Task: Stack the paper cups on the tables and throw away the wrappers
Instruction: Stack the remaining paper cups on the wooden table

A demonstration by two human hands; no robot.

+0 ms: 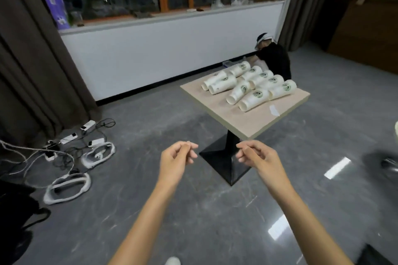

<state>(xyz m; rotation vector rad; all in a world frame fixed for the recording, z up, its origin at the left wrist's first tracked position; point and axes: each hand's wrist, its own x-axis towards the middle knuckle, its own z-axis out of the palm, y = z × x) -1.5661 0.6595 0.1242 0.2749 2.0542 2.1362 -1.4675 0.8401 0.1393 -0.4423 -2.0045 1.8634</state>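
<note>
Square bench on a black pedestal foot, standing on a grey polished floor. Paper cups, white with a green round mark, lie on their sides in nested rows over the far half of the bench top, rims turned toward its left edge. The rows touch one another, and the nearest one reaches about the middle of the top. A small white wrapper lies flat by the right edge, just beside the nearest row and apart from it.

The left grip and the right grip are held out side by side in the air short of the near corner of the bench, touching neither cups nor bench. Both are released: fingers loosely curled, thumbs against fingertips, grasping nothing.

Beyond the far corner a second person in dark clothing crouches by the white wall. Power strips and tangled cables lie on the floor to the left, below a brown curtain.
</note>
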